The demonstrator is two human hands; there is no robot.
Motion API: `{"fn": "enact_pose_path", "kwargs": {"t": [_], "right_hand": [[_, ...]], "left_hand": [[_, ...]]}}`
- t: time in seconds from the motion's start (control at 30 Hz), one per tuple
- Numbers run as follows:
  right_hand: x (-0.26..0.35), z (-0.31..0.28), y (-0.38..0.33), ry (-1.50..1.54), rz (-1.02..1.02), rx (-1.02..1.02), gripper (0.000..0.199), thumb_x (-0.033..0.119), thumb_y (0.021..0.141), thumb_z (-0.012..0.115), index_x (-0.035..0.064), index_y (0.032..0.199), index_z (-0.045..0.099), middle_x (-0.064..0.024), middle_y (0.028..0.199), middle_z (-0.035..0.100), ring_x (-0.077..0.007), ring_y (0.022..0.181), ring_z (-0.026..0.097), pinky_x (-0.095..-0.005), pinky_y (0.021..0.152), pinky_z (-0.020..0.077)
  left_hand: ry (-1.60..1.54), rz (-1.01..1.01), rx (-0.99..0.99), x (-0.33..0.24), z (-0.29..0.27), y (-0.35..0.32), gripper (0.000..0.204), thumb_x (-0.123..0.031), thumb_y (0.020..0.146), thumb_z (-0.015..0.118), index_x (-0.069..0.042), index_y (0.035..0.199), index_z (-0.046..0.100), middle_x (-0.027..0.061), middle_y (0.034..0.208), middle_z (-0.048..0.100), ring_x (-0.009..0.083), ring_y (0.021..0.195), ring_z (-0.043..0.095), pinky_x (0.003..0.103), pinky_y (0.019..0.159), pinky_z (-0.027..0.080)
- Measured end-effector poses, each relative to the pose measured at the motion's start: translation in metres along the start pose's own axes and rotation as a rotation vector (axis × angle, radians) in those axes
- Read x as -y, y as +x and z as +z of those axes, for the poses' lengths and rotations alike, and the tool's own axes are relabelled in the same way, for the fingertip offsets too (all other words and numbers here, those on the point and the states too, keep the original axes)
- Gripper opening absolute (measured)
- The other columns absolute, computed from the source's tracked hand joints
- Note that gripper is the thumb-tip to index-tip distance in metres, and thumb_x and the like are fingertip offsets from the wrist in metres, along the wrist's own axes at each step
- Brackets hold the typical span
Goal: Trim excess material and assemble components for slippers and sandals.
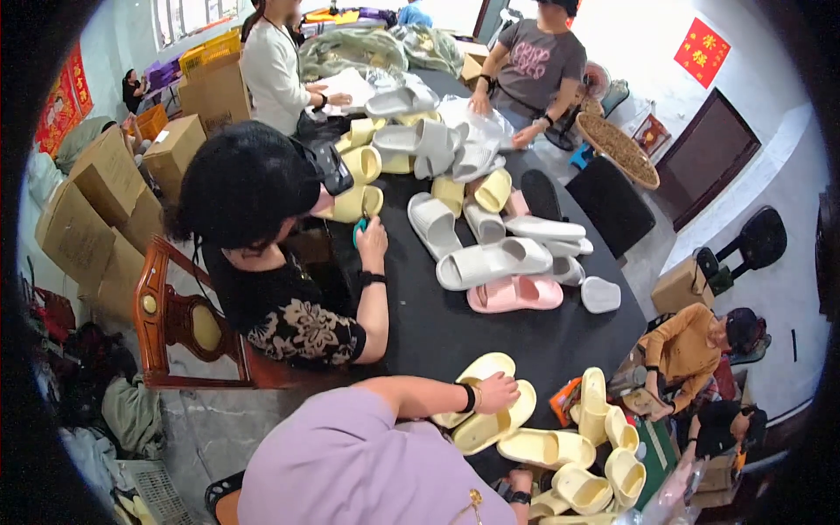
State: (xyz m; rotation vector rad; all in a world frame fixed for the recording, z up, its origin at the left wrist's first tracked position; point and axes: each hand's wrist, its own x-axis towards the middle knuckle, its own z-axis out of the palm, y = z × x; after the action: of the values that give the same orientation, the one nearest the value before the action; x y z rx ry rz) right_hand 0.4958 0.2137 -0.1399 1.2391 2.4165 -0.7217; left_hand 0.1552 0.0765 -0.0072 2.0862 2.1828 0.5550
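Observation:
My left hand (499,393) reaches across the near table, its fingers bent over the strap of a pale yellow slipper (481,430). Another yellow slipper (486,366) lies against it on the far side. Lower down, close to my body, is my right hand (521,483), with a dark band at the wrist. Its fingers are mostly hidden, so I cannot make out what it holds; something dark is beside it. To its right, several yellow slippers (547,448) lie in a loose heap, some on their sides.
Grey slippers (494,261), a pink slipper (514,294) and more yellow ones cover the far part of the black table (420,337). At left, a seated co-worker (254,175) holds teal-handled scissors (360,229) by a yellow slipper. Others stand beyond. Cardboard boxes (114,179) line the left.

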Motion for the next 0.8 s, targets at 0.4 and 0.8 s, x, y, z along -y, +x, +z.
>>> {"fn": "enact_pose_path", "kwargs": {"t": [0.4,0.8], "right_hand": [[0.072,-0.049,-0.049,0.503,0.405,-0.323,0.016,0.009,0.072,0.057,-0.0073,0.073,0.058,-0.0131,0.058,0.059,-0.0231,0.043,0.057,-0.0328,0.041,0.0455],[0.172,-0.135,-0.096,0.443,0.176,0.062,0.013,0.004,0.072,0.052,-0.0055,0.069,0.061,-0.0108,0.059,0.062,-0.0157,0.047,0.059,-0.0285,0.046,0.0476]], "left_hand": [[-0.146,-0.063,0.061,-0.004,-0.002,-0.005,0.041,-0.008,0.067,0.058,-0.004,0.108,0.053,0.0117,0.12,0.051,0.0256,0.119,0.043,0.043,0.097,0.034],[-0.676,0.111,0.141,-0.056,-0.048,-0.016,0.03,-0.011,0.078,0.053,-0.007,0.107,0.06,0.0139,0.091,0.062,0.0316,0.088,0.06,0.04,0.077,0.047]]}}
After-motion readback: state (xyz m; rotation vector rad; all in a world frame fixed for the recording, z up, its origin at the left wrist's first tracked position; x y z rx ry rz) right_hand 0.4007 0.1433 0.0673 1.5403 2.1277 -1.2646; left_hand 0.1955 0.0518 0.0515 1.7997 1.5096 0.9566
